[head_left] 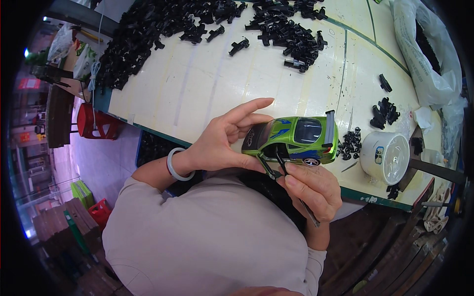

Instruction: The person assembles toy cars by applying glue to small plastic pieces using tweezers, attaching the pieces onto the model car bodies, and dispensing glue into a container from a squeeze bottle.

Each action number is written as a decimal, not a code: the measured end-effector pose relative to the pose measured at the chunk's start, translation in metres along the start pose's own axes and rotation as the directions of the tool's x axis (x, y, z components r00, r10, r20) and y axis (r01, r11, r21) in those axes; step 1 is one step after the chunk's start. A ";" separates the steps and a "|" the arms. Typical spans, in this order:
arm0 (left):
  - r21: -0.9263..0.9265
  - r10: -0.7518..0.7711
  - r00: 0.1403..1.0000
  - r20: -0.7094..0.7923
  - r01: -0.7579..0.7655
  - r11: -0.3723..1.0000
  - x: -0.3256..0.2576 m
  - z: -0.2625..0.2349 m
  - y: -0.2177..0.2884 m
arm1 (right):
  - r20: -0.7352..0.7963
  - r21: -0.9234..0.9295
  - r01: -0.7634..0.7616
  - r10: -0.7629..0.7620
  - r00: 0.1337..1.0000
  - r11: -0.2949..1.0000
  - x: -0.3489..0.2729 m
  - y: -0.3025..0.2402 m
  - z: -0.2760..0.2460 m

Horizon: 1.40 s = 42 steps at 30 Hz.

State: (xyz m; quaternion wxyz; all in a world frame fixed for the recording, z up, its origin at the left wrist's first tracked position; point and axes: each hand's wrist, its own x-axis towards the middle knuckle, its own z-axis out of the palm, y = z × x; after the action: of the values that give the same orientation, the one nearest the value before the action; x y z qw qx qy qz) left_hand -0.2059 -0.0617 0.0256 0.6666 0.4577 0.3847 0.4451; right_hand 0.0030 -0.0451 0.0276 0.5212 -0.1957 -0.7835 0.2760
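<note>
A green model car (292,129) with blue side graphics, a dark hood and a grey rear wing is held up over the table's near edge. My left hand (219,143) grips its front end, thumb low by the open door (267,166) and the other fingers behind the hood. My right hand (314,190) pinches slim dark tweezers (311,215), whose back end sticks out below the hand. Their tips reach into the door opening on the car's near side. Whether the tips hold a small part cannot be made out.
Black plastic parts (148,37) lie heaped at the far left, with another pile (296,42) at far centre. Small black pieces (350,144) sit right of the car, beside a white round tub (379,157). A plastic bag (424,59) stands far right; a red stool (94,121) is left.
</note>
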 end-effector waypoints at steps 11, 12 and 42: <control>-0.009 -0.008 1.000 -0.008 0.008 1.000 0.000 0.001 0.000 | -0.002 0.042 0.095 -0.095 0.996 0.995 0.002 0.007 0.000; 0.001 -0.004 1.000 -0.012 0.004 1.000 0.000 0.001 0.000 | -0.004 0.043 0.093 -0.093 0.996 0.995 0.002 0.007 -0.001; 0.418 0.294 0.949 -0.117 -0.221 0.881 -0.005 0.009 -0.013 | 0.489 -0.223 -0.414 0.469 0.736 0.883 0.019 -0.028 -0.015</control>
State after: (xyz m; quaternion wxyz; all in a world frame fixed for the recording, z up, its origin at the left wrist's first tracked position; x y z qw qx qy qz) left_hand -0.1960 -0.0708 0.0167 0.4568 0.5898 0.4607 0.4809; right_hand 0.0095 -0.0517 0.0635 0.1939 -0.3177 -0.8398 0.3953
